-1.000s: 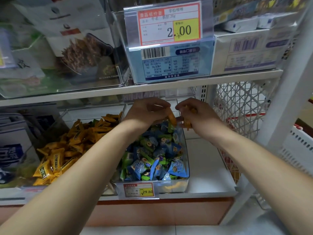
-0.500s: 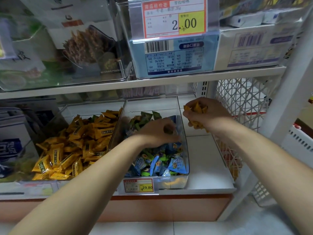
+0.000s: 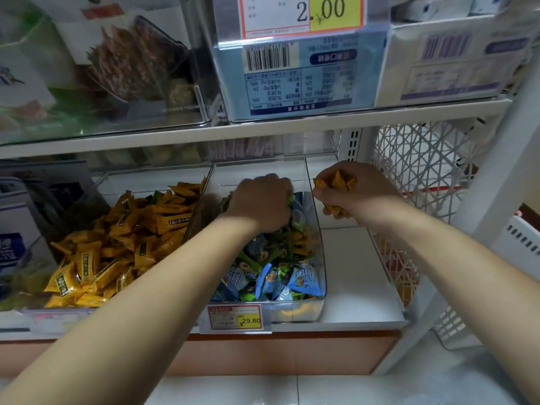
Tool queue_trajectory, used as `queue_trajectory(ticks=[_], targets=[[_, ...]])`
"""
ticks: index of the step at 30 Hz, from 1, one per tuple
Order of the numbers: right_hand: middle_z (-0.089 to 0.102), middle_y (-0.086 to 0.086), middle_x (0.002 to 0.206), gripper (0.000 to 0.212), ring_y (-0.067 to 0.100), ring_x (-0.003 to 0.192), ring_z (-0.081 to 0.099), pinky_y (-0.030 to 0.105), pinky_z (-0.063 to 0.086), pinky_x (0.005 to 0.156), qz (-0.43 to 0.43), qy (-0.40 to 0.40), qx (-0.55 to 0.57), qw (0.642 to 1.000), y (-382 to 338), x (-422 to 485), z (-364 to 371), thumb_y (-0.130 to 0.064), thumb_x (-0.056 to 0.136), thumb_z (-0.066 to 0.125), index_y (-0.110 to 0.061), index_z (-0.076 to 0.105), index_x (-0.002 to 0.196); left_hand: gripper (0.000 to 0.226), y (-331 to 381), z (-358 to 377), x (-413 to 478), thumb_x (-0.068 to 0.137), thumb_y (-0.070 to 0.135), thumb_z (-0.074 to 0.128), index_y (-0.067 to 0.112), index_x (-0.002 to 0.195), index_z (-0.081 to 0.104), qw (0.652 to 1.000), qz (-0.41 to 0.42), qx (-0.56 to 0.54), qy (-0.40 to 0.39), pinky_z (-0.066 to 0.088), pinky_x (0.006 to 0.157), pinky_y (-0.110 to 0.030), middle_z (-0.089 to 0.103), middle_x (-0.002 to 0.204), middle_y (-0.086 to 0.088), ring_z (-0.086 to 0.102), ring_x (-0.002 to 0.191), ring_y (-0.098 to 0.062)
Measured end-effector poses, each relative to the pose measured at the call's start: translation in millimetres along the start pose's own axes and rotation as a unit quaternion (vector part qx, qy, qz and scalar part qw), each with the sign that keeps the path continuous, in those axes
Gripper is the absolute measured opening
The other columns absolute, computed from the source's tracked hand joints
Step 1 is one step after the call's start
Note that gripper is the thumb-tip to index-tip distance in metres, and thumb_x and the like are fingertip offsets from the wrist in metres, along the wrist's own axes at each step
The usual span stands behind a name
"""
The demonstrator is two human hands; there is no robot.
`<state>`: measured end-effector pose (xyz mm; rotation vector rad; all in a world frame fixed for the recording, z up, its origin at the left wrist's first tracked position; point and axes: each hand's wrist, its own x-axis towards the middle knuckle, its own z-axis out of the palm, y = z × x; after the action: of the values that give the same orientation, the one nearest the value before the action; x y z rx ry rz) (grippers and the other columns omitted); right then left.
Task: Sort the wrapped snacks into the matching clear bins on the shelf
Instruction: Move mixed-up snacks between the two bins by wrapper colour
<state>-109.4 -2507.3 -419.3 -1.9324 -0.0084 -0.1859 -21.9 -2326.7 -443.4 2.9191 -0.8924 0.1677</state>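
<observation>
A shop is indicated: price tags are clipped to clear bins of wrapped snacks on white shelving; barcoded boxes are stacked above.

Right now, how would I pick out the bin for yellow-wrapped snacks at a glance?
Look at the lower white shelf, below the 2.00 price tag. Two clear bins sit side by side; take the left bin. It is heaped with yellow wrappers, whereas the right bin holds blue and green wrappers.
</observation>
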Motion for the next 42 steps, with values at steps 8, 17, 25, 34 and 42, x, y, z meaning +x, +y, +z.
queue_trajectory(ticks=[8, 17, 25, 34, 42], targets=[[0.073, -0.001, 0.079, 0.019, 0.013, 0.065, 0.072, 0.019, 0.052, 0.053, -0.006, -0.012, -0.007, 1.000, 1.3, 0.7, 3.9, -0.024, 0.085, 0.077, -0.018, 0.068, 0.101, 0.021, -16.8, 23.8, -7.9, 0.082, 0.047, 0.072, 0.030, 0.091, 0.064, 0.989, 0.080, -0.087, -0.084, 0.049, 0.080, -0.032, 0.057, 0.100, 0.011, 0.057, 0.094, -0.012], [0.073, -0.001, 0.078, 0.018, 0.015, 0.067, 0.073, 0.027, 0.059, 0.058, -0.008, -0.010, -0.011, 1.000, 3.5, 3.9, 6.1, -0.025, 0.084, 0.078, -0.022, 0.070, 0.099, 0.006, -21.6, -5.3, -5.7, 0.083, 0.030, 0.076, 0.026, 0.080, 0.072, 0.952, -0.031, -0.306, 0.000, 0.049, 0.077, -0.024, 0.070, 0.085, 0.011, 0.064, 0.085, -0.005], [0.069, 0.000, 0.090, 0.012, 0.004, 0.063, 0.063, 0.015, 0.047, 0.053, -0.067, 0.013, -0.004, 0.998, -4.8, 5.8, 16.3, -0.023, 0.091, 0.069, -0.030, 0.070, 0.100, 0.006, 2.2, -44.5, -38.8, 0.096, 0.011, 0.061, 0.011, 0.090, 0.063, 0.780, -0.096, -0.618, 0.014, 0.057, 0.061, -0.024, 0.076, 0.085, -0.010, 0.075, 0.079, -0.027], [0.071, -0.006, 0.088, 0.035, 0.010, 0.079, 0.067, 0.020, 0.052, 0.065, -0.066, -0.016, -0.021, 0.997, -7.5, 2.1, 7.0, -0.027, 0.069, 0.089, -0.023, 0.072, 0.100, 0.014, 25.8, -26.5, -37.1, 0.099, 0.007, 0.053, 0.004, 0.096, 0.066, 0.627, -0.175, -0.758, 0.049, 0.058, 0.062, -0.025, 0.075, 0.082, -0.011, 0.074, 0.072, -0.022], [0.070, 0.004, 0.090, 0.029, 0.019, 0.078, 0.072, 0.023, 0.058, 0.058, -0.010, 0.046, 0.014, 0.999, 1.4, 4.0, -6.0, -0.025, 0.075, 0.086, -0.013, 0.071, 0.096, 0.018, 6.0, 30.9, -11.0, 0.094, 0.031, 0.065, 0.021, 0.108, 0.071, 0.966, 0.005, -0.205, -0.156, 0.049, 0.085, -0.023, 0.068, 0.108, 0.007, 0.063, 0.099, -0.011]])
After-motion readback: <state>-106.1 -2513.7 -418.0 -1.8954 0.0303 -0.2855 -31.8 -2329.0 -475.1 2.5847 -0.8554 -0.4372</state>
